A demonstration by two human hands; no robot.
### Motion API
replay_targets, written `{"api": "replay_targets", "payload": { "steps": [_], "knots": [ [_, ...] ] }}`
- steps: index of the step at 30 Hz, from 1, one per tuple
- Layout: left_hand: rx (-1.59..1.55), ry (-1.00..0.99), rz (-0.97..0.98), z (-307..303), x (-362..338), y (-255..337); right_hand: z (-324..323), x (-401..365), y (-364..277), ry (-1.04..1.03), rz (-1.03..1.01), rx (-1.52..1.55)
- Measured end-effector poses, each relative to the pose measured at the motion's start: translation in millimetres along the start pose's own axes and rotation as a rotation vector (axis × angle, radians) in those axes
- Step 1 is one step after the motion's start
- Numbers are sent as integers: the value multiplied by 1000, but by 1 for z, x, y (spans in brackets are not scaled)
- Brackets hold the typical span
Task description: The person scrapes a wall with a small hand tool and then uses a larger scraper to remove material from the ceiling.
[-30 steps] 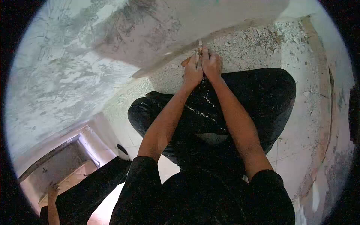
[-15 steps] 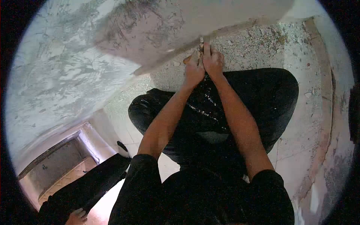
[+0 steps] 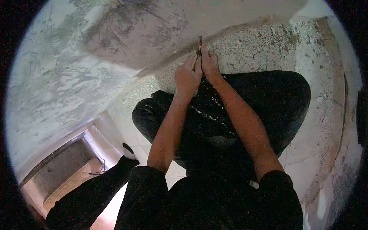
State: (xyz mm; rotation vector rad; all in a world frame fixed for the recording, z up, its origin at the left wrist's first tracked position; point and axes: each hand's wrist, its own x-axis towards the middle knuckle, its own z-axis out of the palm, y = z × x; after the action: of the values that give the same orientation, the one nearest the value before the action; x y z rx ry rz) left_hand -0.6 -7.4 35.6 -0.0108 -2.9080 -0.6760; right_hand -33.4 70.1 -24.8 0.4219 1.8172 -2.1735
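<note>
My left hand (image 3: 186, 78) and my right hand (image 3: 210, 65) are side by side at the foot of the wall. Both are closed around a slim hand tool (image 3: 199, 49), whose narrow dark tip points away from me at the wall (image 3: 161, 42). Most of its handle is hidden between my palms, so its exact kind cannot be told. My right index finger lies along the tool. Beside my right hand, crumbled plaster (image 3: 257, 46) covers the floor along the wall base.
My crossed legs (image 3: 268, 96) in dark, paint-flecked trousers fill the space below my hands. A raised edge (image 3: 343, 92) runs down the right side. At lower left, another person's dark-clad leg (image 3: 92, 191) stretches over the floor near a recess (image 3: 61, 165).
Both hands and the tool have shifted slightly left. The tool's tip now shows more clearly beyond the fingers. The other person's hand at lower left has gone out of view.
</note>
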Motion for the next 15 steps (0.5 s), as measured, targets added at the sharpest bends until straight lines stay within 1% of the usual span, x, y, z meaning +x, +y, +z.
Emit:
{"api": "replay_targets", "payload": {
  "steps": [1,2,4,5,7,8,10,11,12,13,14,15],
  "knots": [
    [1,-4,1,1,1,-3,2,-2,-4,66,-53,31],
    [7,5,-1,2,1,-5,4,0,1,67,-52,33],
    [15,11,-7,3,-1,-5,7,2,6,4,164,169],
    [38,-11,-21,3,-1,-5,7,2,9,4,163,172],
    [66,-35,-36,3,0,-9,6,-10,-11,27,202,274],
    [103,-32,0,4,1,-12,6,-9,-10,26,204,277],
    [143,-31,37,1,3,-17,4,-6,-7,-91,88,230],
    [231,-138,126,-3,5,-22,6,-7,-5,-86,86,235],
    [318,-246,215,-7,7,-26,9,-9,-4,-58,2,178],
    [319,-251,222,-8,9,-32,12,-11,-3,-29,-82,120],
    [332,-237,269,-7,13,-38,13,-7,-3,-22,-82,123],
    [343,-228,312,-7,12,-42,15,-1,2,-64,54,185]
  ]
}}
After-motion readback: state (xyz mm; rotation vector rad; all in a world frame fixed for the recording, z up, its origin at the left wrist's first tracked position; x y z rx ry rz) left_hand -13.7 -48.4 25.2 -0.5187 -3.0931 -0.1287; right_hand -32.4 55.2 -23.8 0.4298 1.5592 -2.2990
